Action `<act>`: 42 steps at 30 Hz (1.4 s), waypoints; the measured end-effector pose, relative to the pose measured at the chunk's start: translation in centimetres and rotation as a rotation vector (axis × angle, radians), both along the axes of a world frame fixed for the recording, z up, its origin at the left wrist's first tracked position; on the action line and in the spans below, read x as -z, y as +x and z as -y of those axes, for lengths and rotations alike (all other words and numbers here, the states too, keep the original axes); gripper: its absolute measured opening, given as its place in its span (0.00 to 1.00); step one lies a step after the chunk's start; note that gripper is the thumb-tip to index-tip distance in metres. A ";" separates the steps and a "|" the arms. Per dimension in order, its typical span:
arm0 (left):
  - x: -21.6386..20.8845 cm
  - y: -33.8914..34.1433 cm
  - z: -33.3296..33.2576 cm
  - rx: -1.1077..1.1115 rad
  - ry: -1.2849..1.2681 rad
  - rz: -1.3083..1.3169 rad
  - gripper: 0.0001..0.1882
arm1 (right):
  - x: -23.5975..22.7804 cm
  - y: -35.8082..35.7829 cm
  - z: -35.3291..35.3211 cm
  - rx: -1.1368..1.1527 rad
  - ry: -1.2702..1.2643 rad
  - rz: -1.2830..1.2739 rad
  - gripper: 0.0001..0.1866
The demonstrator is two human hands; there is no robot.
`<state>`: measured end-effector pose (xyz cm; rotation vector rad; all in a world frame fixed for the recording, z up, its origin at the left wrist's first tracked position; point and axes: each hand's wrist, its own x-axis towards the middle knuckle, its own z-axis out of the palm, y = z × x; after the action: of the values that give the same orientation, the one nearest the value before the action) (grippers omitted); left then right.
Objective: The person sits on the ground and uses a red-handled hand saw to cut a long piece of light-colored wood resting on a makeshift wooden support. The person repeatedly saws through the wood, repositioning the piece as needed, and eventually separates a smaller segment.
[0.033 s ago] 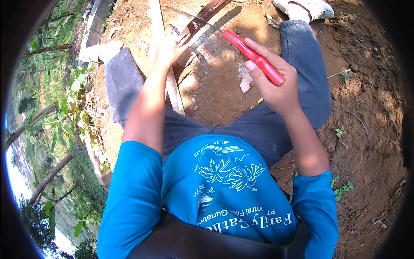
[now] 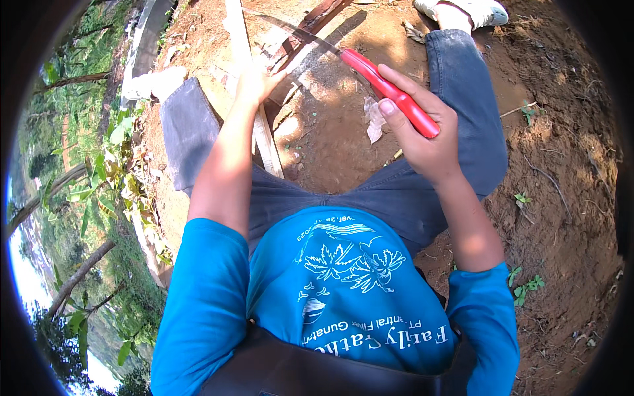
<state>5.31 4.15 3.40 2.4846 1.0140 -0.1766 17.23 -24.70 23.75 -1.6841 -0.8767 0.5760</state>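
Observation:
My right hand is closed around the red handle of a hand saw. Its thin, slightly curved blade points to the far left and crosses over a reddish-brown piece of wood. At the left, my left hand grips a long pale wooden strip, its thumb reaching out to the right. Strong sunlight washes out its fingers. The strip runs from between my legs to the far edge. Whether the blade's teeth touch any wood is hard to tell.
My legs are spread to either side, with a shoe at the far right. A dry leaf lies on the brown soil between them. Beyond my left leg, a pale concrete edge borders green plants and branches. Small weeds grow at right.
My right hand and the saw have moved slightly back toward me and to the right. My left hand stays on the wooden strip.

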 end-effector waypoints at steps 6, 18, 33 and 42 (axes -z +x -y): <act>-3.3 -0.2 0.5 0.013 -0.244 0.067 0.50 | -1.3 1.0 3.6 0.232 0.265 -0.119 0.23; -1.3 3.0 -5.1 0.169 -0.446 -0.090 0.58 | 1.9 3.3 1.0 0.383 0.214 -0.209 0.23; 0.0 22.0 -3.4 0.512 0.134 0.055 0.57 | 3.2 6.4 0.6 0.424 0.475 -0.260 0.25; 2.7 23.4 -4.0 0.529 0.002 -0.221 0.57 | 3.8 6.9 2.0 0.393 0.532 -0.353 0.27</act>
<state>28.72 8.17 0.74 2.7255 0.4067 -0.6231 24.14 -26.70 19.90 -1.1742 -0.3784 0.3154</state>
